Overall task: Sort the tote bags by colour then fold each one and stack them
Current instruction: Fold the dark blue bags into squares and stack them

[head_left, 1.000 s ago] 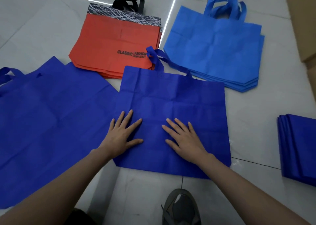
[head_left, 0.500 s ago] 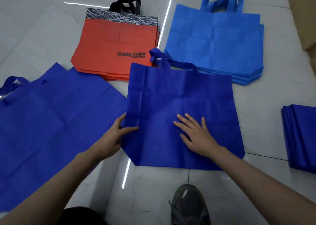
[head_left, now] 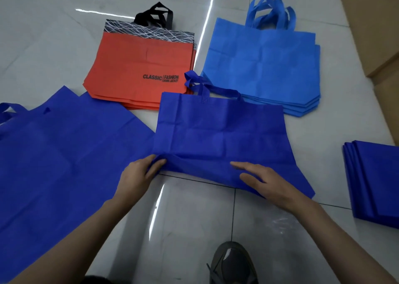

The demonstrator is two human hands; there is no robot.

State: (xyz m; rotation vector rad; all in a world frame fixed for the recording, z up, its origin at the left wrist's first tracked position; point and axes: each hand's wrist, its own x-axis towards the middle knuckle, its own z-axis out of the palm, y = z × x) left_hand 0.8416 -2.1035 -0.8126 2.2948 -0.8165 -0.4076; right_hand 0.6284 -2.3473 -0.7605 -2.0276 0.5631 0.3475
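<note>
While left hand (head_left: 138, 173) fingers pinch one dark-blue bag (head_left: 220, 136), right hand (head_left: 272, 182) fingers lie straight; four piles (head_left: 140, 67) nearby.

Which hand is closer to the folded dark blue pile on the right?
The right hand. It lies flat on the dark blue bag, with bare floor between it and the folded pile. The left hand pinches that bag's left edge, farther away.
</note>
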